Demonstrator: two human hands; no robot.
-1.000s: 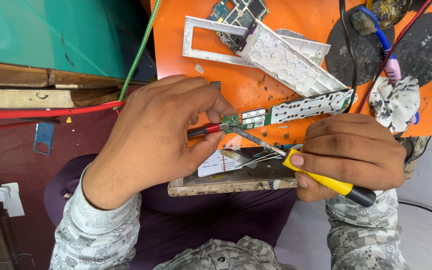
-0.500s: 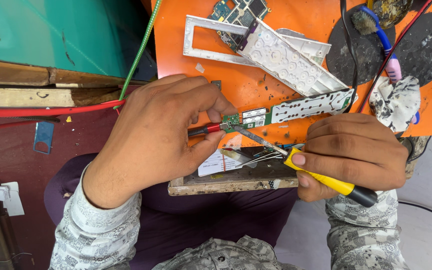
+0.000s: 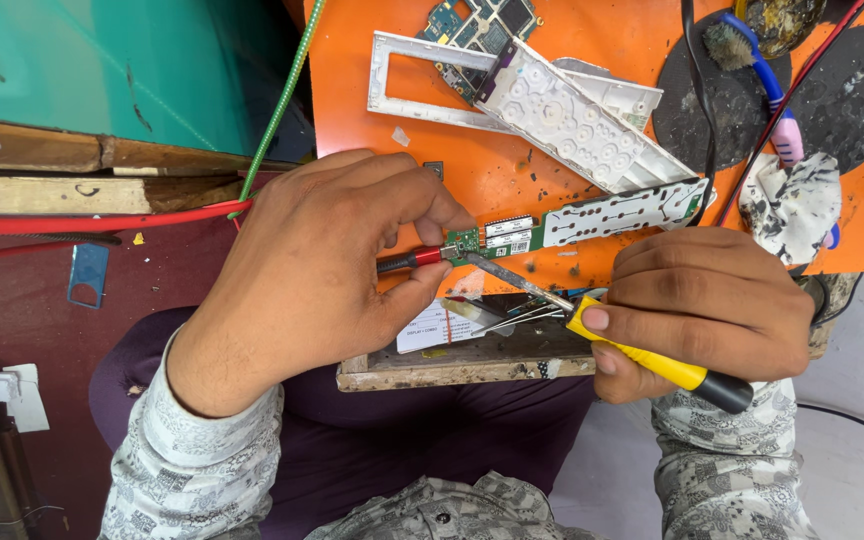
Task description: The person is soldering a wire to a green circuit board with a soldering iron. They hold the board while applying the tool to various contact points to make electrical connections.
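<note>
White label slip (image 3: 439, 326) under left hand (image 3: 322, 270), beside green board (image 3: 577, 218)

- Left hand (image 3: 322, 270), bare; cuff at 7 o'clock, grey-white checked print.
- Right hand (image 3: 702, 305), bare; matching sleeve at 5 o'clock.
- Dark purple trousers, probably.

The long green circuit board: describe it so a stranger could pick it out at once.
Start at the orange mat. Near its front edge, the left hand pinches one end of a narrow green circuit board. Unlike the white plastic keypad shells above, it is green with a white strip of button contacts.
</note>
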